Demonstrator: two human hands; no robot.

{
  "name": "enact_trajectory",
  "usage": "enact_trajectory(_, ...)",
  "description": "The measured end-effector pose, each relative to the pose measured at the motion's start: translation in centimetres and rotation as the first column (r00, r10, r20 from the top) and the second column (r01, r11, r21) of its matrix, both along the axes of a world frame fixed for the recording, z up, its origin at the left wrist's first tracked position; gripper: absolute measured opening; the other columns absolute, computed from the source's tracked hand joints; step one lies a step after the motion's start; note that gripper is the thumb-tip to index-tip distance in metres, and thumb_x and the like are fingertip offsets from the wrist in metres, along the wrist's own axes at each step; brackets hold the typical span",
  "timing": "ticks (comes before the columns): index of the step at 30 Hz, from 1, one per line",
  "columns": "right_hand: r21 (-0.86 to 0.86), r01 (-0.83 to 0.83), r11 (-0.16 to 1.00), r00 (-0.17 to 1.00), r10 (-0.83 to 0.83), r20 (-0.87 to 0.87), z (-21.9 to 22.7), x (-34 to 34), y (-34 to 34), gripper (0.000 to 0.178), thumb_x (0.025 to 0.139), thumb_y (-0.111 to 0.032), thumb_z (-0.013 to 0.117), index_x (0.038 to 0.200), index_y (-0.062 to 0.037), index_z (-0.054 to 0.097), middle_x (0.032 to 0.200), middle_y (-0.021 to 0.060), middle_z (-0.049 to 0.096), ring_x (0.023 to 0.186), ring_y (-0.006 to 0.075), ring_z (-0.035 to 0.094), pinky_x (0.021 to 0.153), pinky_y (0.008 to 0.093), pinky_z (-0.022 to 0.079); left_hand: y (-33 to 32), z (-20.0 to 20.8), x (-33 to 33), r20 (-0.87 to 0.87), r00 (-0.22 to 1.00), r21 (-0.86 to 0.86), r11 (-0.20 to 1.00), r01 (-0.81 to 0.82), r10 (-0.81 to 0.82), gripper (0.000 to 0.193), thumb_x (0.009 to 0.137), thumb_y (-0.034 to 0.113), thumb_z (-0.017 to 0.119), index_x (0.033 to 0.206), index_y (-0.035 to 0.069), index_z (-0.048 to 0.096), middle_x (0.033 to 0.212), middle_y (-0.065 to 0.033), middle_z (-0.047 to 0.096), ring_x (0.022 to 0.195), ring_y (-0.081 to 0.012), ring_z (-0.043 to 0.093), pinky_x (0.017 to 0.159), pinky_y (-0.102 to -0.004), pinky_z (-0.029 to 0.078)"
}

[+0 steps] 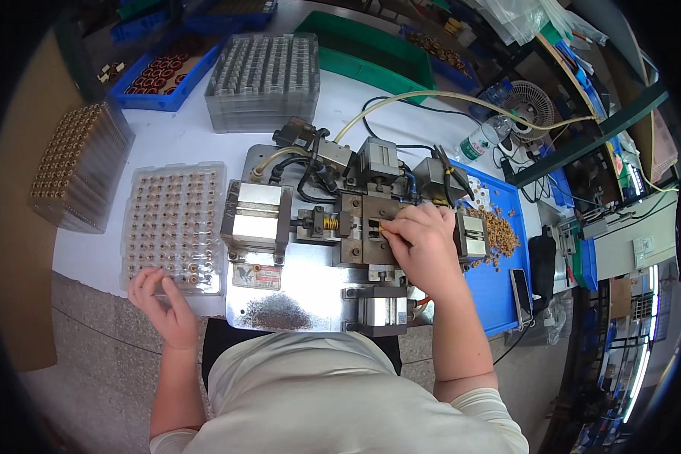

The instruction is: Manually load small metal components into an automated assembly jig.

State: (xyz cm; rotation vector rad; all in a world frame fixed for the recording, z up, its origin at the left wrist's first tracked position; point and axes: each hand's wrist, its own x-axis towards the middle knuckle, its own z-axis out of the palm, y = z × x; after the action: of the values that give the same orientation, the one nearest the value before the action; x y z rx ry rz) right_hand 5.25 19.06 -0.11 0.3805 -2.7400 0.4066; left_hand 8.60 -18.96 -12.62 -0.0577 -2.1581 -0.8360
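My right hand [425, 240] is over the middle of a metal pneumatic fixture [376, 208], thumb and forefinger pinched at its dark central slot. A small brass-coloured part [384, 227] shows at the fingertips, mostly covered by them. At the near edge of a clear plastic tray [175, 170] rests my left hand [163, 306], its fingers bent and apart, with nothing visible in them. Rows of small copper-coloured parts fill that tray. A heap of loose brass-coloured parts [499, 233] lies in the blue tray [499, 303] right of the fixture.
Stacked clear trays stand at the back [263, 83] and far left [83, 166]. Behind are a green bin [371, 57] and a blue bin [159, 79] of dark red rings. A bottle [484, 138], pliers [448, 174], a hose [408, 96] and a phone [520, 293] are around the fixture.
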Motion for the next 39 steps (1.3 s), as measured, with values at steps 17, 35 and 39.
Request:
enact_trajectory(17, -0.188, 0.035, 0.982, 0.993, -0.056, -0.107, 0.5, 2.1, 3.1, 0.015, 0.081, -0.003, 0.074, 0.095, -0.0057, 0.077, 0.091, 0.0035, 0.068, 0.085, 0.0184, 0.058, 0.084, 0.0331, 0.041, 20.4, 11.5, -7.9, 0.129, 0.655, -0.202, 0.627, 0.753, -0.745, 0.011, 0.083, 0.009, 0.071, 0.095, 0.009, 0.070, 0.101, -0.0023, 0.065, 0.097, -0.0253, 0.054, 0.090, -0.0372, 0.046)
enact_trajectory(35, 0.065, 0.856, 0.513, 0.444, -0.793, 0.418, -4.0, 14.1, 16.3, 0.014, 0.082, -0.012, 0.070, 0.088, 0.0003, 0.074, 0.075, 0.0072, 0.070, 0.067, 0.0182, 0.064, 0.070, 0.0294, 0.051, 22.1, 11.8, -8.6, 0.223, 0.633, -0.271, 0.576, 0.771, -0.742, 0.012, 0.086, 0.006, 0.065, 0.098, 0.007, 0.065, 0.097, -0.0080, 0.064, 0.095, -0.0277, 0.054, 0.089, -0.0360, 0.046)
enact_trajectory(39, -0.042, 0.871, 0.490, 0.428, -0.713, 0.556, -7.1, 13.7, 19.0, 0.010, 0.080, -0.007, 0.065, 0.080, 0.0009, 0.070, 0.070, 0.0097, 0.067, 0.062, 0.0194, 0.063, 0.061, 0.0315, 0.053, 19.1, 14.2, -8.1, 0.159, 0.695, -0.200, 0.667, 0.718, -0.701, 0.013, 0.088, 0.005, 0.065, 0.101, 0.006, 0.066, 0.099, -0.0072, 0.064, 0.094, -0.0251, 0.055, 0.088, -0.0336, 0.046)
